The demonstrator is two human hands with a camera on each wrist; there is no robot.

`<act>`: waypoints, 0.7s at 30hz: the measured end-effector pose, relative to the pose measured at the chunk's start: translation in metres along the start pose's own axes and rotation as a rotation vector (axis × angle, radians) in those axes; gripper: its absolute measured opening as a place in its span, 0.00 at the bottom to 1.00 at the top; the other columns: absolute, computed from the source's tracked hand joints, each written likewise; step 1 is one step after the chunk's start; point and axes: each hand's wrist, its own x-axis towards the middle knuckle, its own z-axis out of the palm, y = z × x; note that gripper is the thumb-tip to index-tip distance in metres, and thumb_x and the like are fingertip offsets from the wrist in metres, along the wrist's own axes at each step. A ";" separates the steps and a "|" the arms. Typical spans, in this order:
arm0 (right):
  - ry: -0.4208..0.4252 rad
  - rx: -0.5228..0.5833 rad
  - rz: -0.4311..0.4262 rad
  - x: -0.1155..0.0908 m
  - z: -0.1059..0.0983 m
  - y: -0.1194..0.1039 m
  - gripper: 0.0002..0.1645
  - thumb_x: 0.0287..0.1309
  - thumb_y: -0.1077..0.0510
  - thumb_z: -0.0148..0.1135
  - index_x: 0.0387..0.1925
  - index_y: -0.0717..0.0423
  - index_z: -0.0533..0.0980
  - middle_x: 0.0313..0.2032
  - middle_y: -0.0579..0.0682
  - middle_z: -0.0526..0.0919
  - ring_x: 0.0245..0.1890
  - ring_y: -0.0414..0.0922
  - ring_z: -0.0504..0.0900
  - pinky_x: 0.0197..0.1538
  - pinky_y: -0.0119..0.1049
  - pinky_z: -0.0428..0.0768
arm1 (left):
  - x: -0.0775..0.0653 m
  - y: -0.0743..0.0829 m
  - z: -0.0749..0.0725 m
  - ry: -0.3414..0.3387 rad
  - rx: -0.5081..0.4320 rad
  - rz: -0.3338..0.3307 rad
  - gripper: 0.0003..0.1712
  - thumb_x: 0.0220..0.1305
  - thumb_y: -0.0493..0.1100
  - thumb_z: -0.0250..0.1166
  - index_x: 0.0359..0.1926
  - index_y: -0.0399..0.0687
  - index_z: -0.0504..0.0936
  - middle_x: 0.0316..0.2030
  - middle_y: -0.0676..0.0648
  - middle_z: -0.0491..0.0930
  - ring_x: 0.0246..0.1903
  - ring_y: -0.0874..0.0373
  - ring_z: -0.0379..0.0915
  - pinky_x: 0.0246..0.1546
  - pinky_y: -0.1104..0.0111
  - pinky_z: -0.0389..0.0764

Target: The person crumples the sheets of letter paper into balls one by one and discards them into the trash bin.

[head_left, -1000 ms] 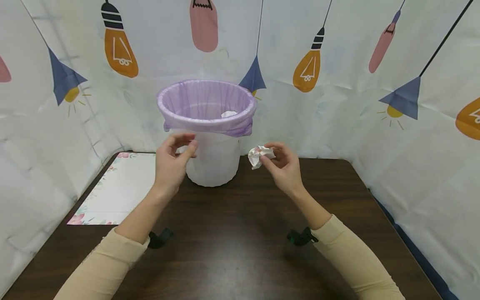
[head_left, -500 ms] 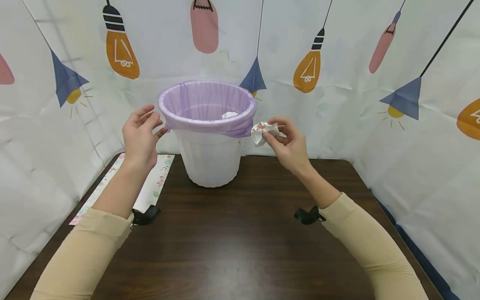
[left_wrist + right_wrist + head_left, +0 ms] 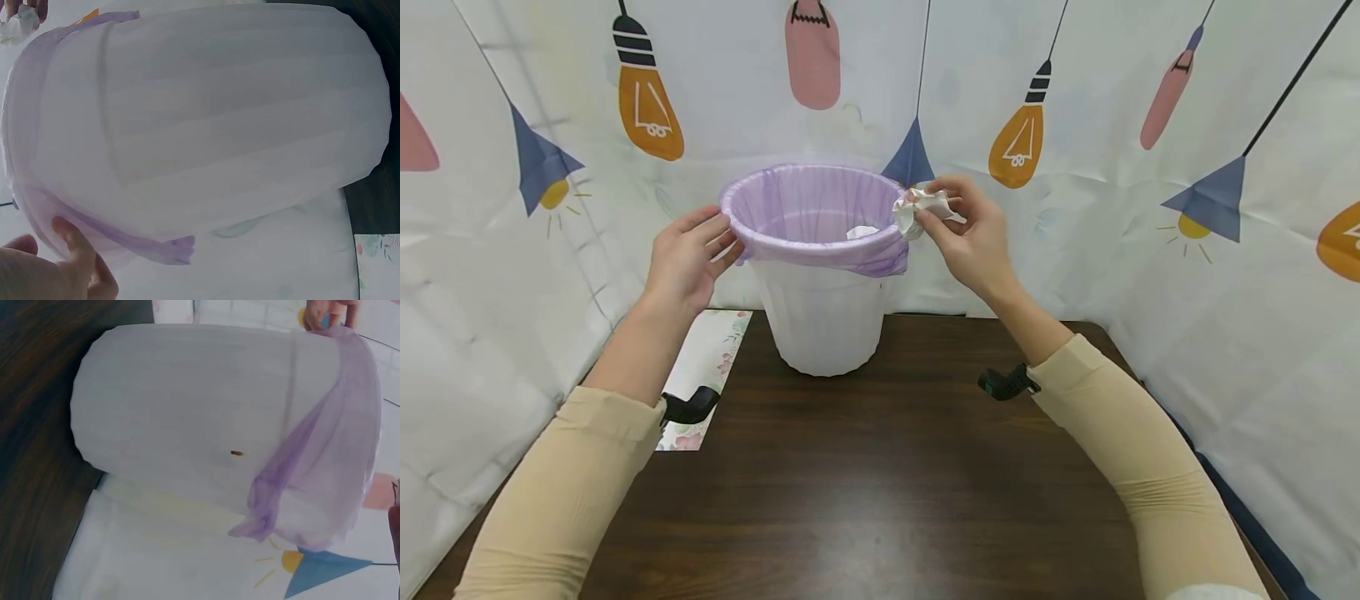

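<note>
A white trash can [image 3: 823,321] stands at the back of the table, lined with a thin purple bag [image 3: 782,200] folded over its rim. Inside the liner a white crumpled piece [image 3: 862,232] shows. My right hand [image 3: 973,237] pinches a crumpled ball of paper [image 3: 913,210] at the can's right rim. On the opposite side my left hand [image 3: 688,254] has its fingers extended against the bag's left edge. The left wrist view shows those fingers [image 3: 75,240] at the purple liner. Only a sliver of the right hand enters the right wrist view.
A sheet with a floral border [image 3: 703,350] lies on the dark wooden table [image 3: 865,467], left of the can and partly under my left forearm. A white curtain [image 3: 1097,225] printed with lamps and bulbs hangs close behind and on both sides.
My right hand has risen with the paper ball from below the rim to rim height. My left hand has moved left and up from in front of the can to its left rim.
</note>
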 end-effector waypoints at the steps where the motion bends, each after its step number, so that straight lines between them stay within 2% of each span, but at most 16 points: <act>1: 0.000 -0.008 0.011 0.003 0.003 -0.001 0.16 0.60 0.76 0.66 0.49 0.74 0.76 0.43 0.61 0.80 0.37 0.47 0.82 0.44 0.34 0.85 | 0.001 0.001 0.000 -0.003 0.003 -0.006 0.27 0.68 0.32 0.67 0.64 0.36 0.67 0.54 0.43 0.73 0.39 0.58 0.81 0.44 0.70 0.84; 5: -0.014 -0.043 0.037 0.014 0.014 0.003 0.15 0.61 0.74 0.67 0.49 0.73 0.76 0.45 0.61 0.81 0.39 0.48 0.82 0.47 0.40 0.86 | 0.003 0.004 -0.002 -0.015 0.005 -0.037 0.36 0.68 0.29 0.67 0.72 0.33 0.62 0.56 0.42 0.72 0.39 0.59 0.81 0.43 0.71 0.83; 9: -0.032 -0.058 0.060 0.023 0.024 0.013 0.14 0.61 0.71 0.68 0.48 0.68 0.78 0.46 0.57 0.82 0.39 0.48 0.83 0.46 0.38 0.86 | 0.005 0.008 -0.002 -0.020 -0.023 -0.073 0.42 0.66 0.27 0.67 0.76 0.33 0.58 0.56 0.42 0.73 0.40 0.57 0.82 0.43 0.71 0.84; 15: -0.045 -0.116 0.072 0.033 0.035 0.022 0.13 0.60 0.67 0.71 0.47 0.62 0.80 0.44 0.54 0.84 0.36 0.47 0.82 0.38 0.33 0.84 | 0.008 0.010 -0.001 -0.025 -0.040 -0.111 0.43 0.66 0.25 0.66 0.78 0.35 0.57 0.53 0.43 0.77 0.40 0.57 0.83 0.42 0.70 0.84; 21: -0.072 -0.190 0.090 0.040 0.045 0.032 0.14 0.60 0.64 0.72 0.47 0.59 0.80 0.42 0.53 0.86 0.34 0.46 0.83 0.35 0.31 0.80 | 0.008 0.010 0.001 -0.014 -0.038 -0.126 0.43 0.66 0.25 0.66 0.78 0.36 0.58 0.52 0.42 0.77 0.40 0.56 0.83 0.41 0.70 0.84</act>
